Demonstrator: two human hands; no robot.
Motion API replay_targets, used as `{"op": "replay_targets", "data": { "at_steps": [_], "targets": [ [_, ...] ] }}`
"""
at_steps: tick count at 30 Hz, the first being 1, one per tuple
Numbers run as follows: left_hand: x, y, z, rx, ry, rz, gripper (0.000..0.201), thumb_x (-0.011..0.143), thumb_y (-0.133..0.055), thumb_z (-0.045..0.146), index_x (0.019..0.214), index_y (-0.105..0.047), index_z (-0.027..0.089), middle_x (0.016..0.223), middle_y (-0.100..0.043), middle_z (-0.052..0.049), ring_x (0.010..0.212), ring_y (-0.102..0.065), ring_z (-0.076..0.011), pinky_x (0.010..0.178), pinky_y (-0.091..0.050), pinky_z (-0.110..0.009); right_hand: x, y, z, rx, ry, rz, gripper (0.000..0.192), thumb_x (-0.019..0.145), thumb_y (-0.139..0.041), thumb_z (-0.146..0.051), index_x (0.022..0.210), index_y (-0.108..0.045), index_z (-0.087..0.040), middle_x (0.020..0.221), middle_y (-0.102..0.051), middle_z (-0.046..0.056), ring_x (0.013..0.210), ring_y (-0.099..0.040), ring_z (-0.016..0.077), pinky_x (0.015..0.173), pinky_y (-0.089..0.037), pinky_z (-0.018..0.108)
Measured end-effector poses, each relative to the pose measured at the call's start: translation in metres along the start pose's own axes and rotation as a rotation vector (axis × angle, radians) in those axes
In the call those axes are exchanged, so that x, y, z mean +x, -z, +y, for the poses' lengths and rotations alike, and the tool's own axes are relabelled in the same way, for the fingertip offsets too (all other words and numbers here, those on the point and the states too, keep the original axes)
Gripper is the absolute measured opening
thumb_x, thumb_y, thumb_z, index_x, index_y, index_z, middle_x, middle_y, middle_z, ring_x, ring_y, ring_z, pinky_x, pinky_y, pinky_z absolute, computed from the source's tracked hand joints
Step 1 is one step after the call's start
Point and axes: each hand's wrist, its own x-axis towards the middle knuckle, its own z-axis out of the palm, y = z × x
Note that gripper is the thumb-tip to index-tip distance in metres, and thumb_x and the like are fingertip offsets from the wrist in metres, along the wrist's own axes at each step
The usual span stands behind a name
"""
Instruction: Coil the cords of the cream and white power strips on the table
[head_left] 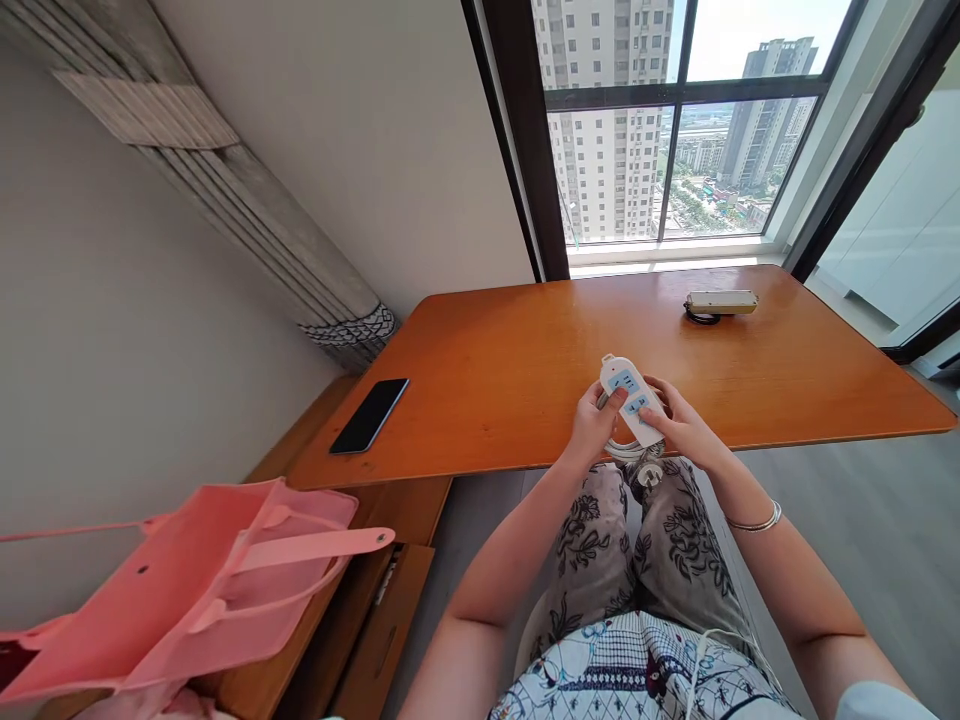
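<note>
Item: white power strip [631,397], held in both hands at the near edge of the table [525,370].

Position relative to hands: the left hand [595,425] is closed on the strip's left side, thumb lying on its top face beside the sockets. The right hand [684,425] is closed on its right side and near end, fingers wrapped under. The strip sits between the two hands, its far end poking out past the fingertips and tilted away from the person, over the table's near edge.

Appearance: short, rounded white body; two pale blue socket panels on the top face, one behind the other. A white cord [624,449] loops out below the hands, just off the table edge. A plug [649,476] hangs from it above the person's knees; its prongs are too small to make out.

Other entries, placed from the table:
- Second power strip [721,301], cream-coloured, on the table's far right part near the window [675,120], well apart from the hands, with a dark cord [701,317] coiled at its left end.
- Black phone [370,414], face up, on the table's near left corner.
- Pink bag [195,590], left of the table and lower, on a wooden cabinet [375,620].
- Silver bangle [757,522] on the right wrist.
</note>
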Motion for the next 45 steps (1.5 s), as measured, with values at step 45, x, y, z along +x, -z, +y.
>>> {"op": "replay_targets", "data": {
  "at_steps": [45],
  "targets": [
    [0.038,0.021,-0.036,0.619,-0.253,-0.171,0.018,0.081,-0.063,0.024,0.098,-0.065,0.018,0.101,-0.071,-0.007,0.079,-0.064,-0.0161,0.070,-0.050,-0.029,0.088,0.191,-0.012,-1.361,0.166,0.444,0.040,0.088,-0.062,-0.044,0.115,-0.073,-0.016,0.125,-0.067,0.018,0.120,-0.054,0.0355,0.098,-0.041,0.048]
  ]
}}
